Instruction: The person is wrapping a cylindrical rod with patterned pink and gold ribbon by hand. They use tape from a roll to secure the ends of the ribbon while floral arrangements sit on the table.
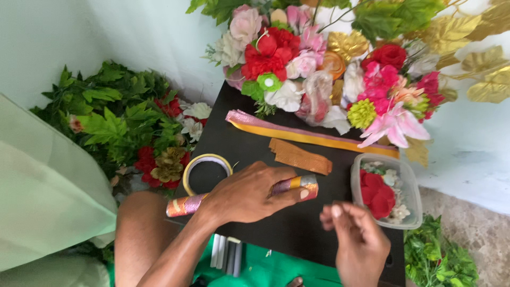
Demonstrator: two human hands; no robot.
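- The left hand (249,192) lies flat across a shiny rolled tube (297,184) wrapped in pink, gold and silver bands, fingers curled over it and pinning it to the black desk (297,226); one end pokes out by the wrist, the other past the fingertips.
- The right hand (357,234) hovers just off the tube's right end, fingers pinched loosely together; whether it has anything between them I cannot tell.
- Just behind the left hand sits a roll of yellow tape (206,172), lying flat.
- Further back lie a folded brown glittery strip (300,156) and a long pink-and-yellow ribbon (303,134) running slantwise across the desk.
- A clear plastic tub (410,183) stands right beside the right hand, holding red and small white fabric flowers.
- A big bunch of artificial flowers (319,69) in red, pink, white and gold crowds the far edge of the desk, spilling over the ribbon's right end.
- On the floor to the left, a heap of green leaves with red blooms (127,127).
- More greenery (438,260) sits at the lower right.
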